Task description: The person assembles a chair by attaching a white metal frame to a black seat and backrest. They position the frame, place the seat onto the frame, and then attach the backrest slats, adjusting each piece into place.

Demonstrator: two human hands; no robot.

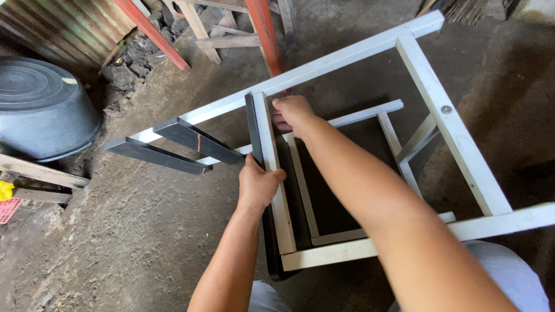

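Left hand (258, 185): fingers are wrapping closed around the white slat (272, 156) and the dark board edge (254, 130) beside it, forearm coming up from 6 o'clock. Right hand (293, 112): fingers are curling shut over the slat's top end, arm stretching in from 5 o'clock. White wooden frame (457, 136) is lying tilted on the dirt floor (115, 231), grey tub (43, 107) at 9 o'clock.

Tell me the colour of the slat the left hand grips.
The slat is white on top, black on its side, in the head view.
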